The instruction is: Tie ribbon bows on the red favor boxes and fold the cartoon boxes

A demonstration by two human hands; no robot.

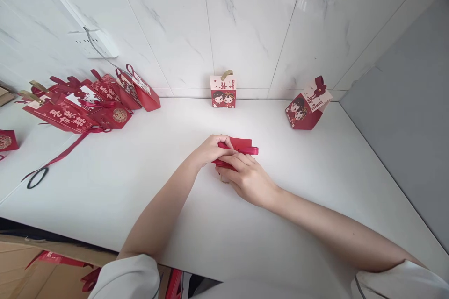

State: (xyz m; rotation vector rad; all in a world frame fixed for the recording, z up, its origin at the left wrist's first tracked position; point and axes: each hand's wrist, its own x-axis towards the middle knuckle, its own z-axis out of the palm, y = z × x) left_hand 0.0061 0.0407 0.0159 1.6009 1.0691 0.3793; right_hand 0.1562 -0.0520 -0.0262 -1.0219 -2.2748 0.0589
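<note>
A red gift box (241, 143) sits on the white table in front of me, mostly covered by my fingers. My left hand (214, 149) grips its left side, thumb and fingers closed around the top edge. Across the front lies my right hand (250, 177), its fingers bent over the box and meeting the left fingertips. A red ribbon (251, 151) loops out to the right of the box, and both hands are closed on it near the middle. Where the ribbon runs beneath my fingers is hidden.
Several red gift boxes (70, 110) are grouped at the back left, with a loose ribbon (70, 150) and a black ring (37, 178) nearby. A small box (223, 98) with cartoon figures stands against the wall; another box (308, 105) leans at the right. Cardboard cartons (52, 271) lie below the table edge.
</note>
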